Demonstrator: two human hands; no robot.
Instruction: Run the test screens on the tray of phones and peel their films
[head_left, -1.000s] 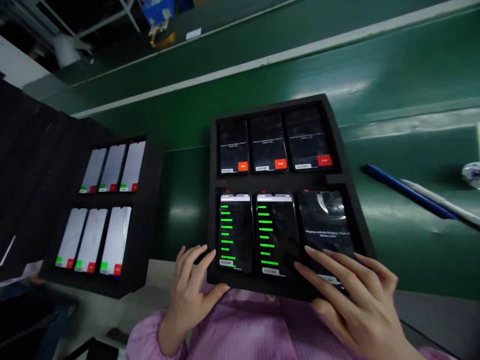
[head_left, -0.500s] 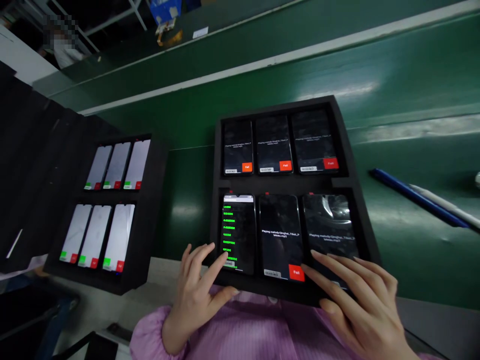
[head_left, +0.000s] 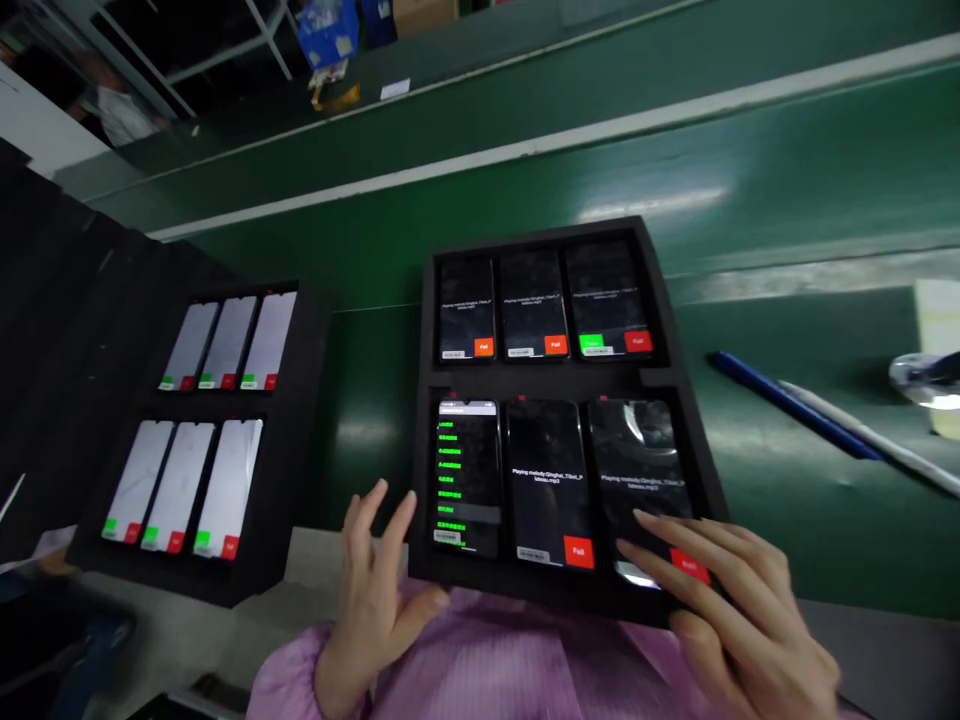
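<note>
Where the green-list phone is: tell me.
In the head view, the green-list phone sits in the near-left slot of the right-hand tray, between the left hand and a phone showing red Fail.

We read "Playing melody:Qinghai_Tibet_Plateau.mp3" on the lower middle phone (head_left: 546, 460), and there's "Fail" on its red button (head_left: 579, 552)! The lower right phone (head_left: 636, 455) shows that melody line too; the three upper phones (head_left: 534, 315) carry it fainter, each with "Fail". Green lines (head_left: 450, 466) on the lower left phone (head_left: 480, 470): too small for us.
</note>
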